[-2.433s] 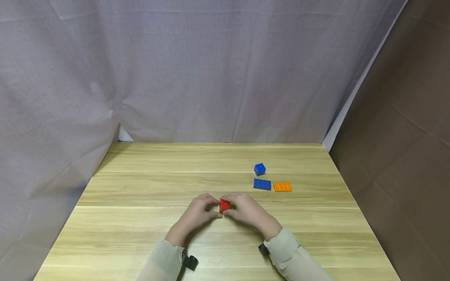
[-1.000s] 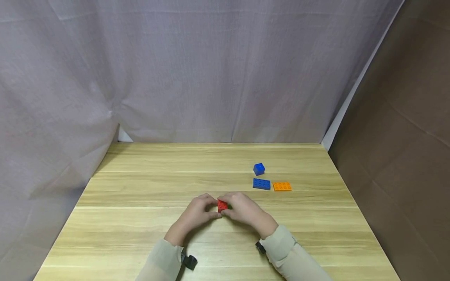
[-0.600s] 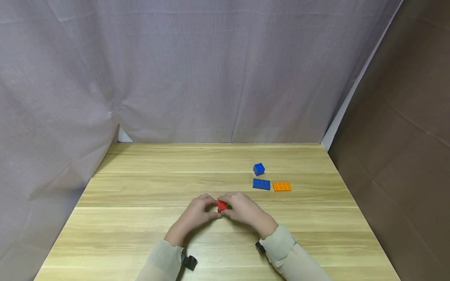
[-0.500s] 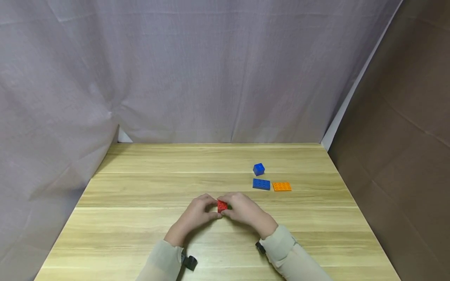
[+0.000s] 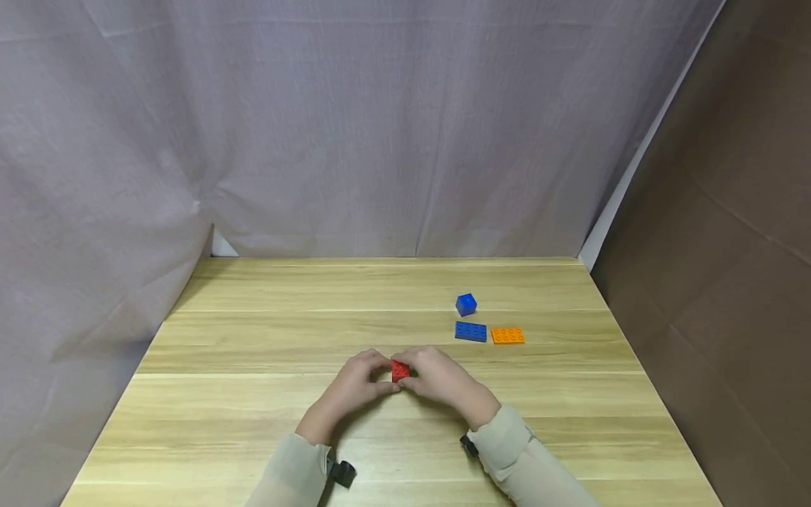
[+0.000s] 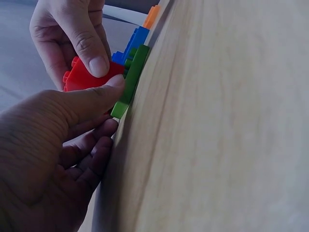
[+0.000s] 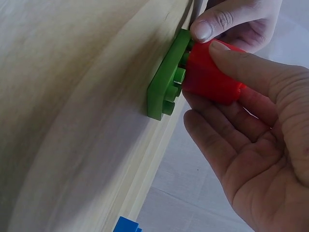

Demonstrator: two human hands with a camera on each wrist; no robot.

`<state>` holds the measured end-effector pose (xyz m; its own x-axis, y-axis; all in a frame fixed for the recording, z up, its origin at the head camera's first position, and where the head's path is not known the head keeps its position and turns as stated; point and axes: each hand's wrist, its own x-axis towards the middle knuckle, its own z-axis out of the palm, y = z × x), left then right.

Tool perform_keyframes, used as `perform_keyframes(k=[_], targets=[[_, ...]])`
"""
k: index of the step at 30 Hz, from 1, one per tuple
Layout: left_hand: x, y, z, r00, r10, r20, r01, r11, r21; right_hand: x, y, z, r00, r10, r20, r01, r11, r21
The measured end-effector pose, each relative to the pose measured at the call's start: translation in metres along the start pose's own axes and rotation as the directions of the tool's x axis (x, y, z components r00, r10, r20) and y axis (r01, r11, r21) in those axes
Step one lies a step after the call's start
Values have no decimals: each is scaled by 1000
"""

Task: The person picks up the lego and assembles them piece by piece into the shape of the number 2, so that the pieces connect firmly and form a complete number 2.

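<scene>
A red building block (image 5: 400,371) stands low over one end of a flat green building block (image 7: 164,72) on the table. My right hand (image 5: 437,380) pinches the red block between thumb and fingers from the right. From the left, my left hand (image 5: 357,380) holds the covered end of the green block, its thumb close against the red block too. Several bare green studs show beside the red block in the right wrist view. Whether the red block is pressed fully onto the studs, I cannot tell.
Behind my right hand lie a flat blue block (image 5: 471,332), an orange block (image 5: 507,336) to its right, and a small blue block (image 5: 466,305) farther back. The wooden table (image 5: 266,317) is bordered by grey curtains (image 5: 329,141) and a brown right-hand panel (image 5: 728,211).
Compared with 2.4 s ago, the red block and my right hand have shifted slightly left, hiding the green at the left end. Over the last second, both hands stay almost still.
</scene>
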<state>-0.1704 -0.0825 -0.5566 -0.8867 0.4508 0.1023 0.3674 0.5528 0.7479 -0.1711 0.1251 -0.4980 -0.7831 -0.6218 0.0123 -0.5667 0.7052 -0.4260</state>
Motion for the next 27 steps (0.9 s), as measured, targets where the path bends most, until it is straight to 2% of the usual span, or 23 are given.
perform_keyframes(k=[17, 27], targets=[[0, 1, 2, 1000, -20, -4, 20, 1000, 10, 1, 1, 1, 1000, 7, -7, -7, 1000, 5], [1, 1, 2, 1000, 10, -26, -10, 1000, -7, -2, 2, 0, 999, -5, -38, 6, 1000, 24]])
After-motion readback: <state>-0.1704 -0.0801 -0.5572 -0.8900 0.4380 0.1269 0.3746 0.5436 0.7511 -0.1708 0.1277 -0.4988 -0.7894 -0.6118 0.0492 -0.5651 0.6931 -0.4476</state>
